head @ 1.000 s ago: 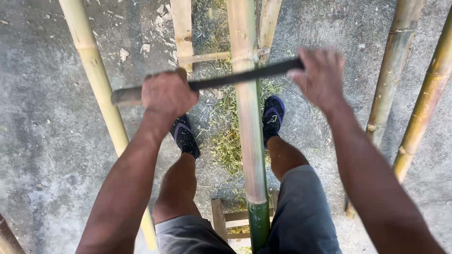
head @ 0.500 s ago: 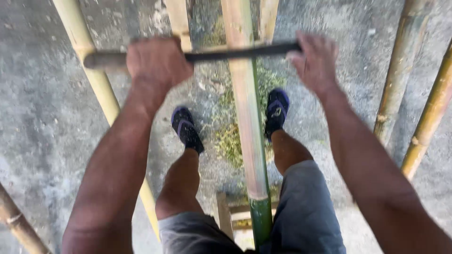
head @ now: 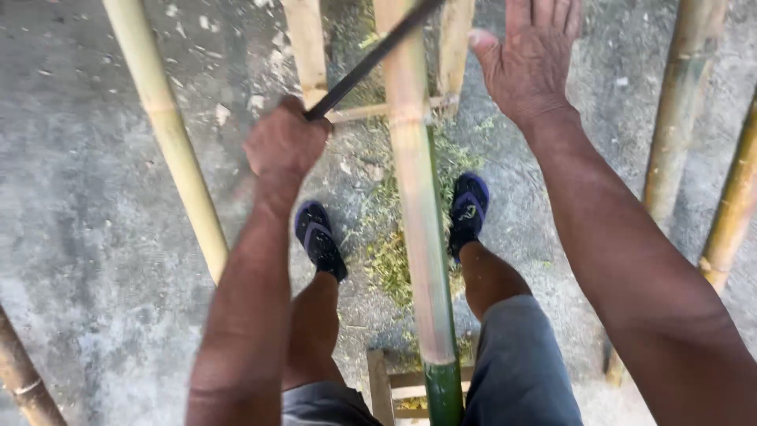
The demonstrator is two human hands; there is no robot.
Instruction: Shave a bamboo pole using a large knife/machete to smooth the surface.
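My left hand [head: 284, 146] is closed around the handle end of a long dark blade [head: 371, 57] that slants up to the right across a pale, scraped bamboo pole [head: 414, 197]. The pole runs between my legs; its near end is still green [head: 443, 394]. My right hand [head: 530, 55] is off the blade, palm down with fingers spread, just right of the pole near the top edge. The blade's far end runs out of view at the top.
Bamboo poles lie on the concrete at the left [head: 169, 134] and right [head: 678, 118]. A wooden frame [head: 386, 386] supports the pole near me, another [head: 311, 47] at its far end. Green shavings [head: 390, 252] lie between my blue sandals [head: 315, 237].
The blade went from lying level across the pole in both hands to slanting steeply. My right hand let go of it and opened. My left hand dropped lower.
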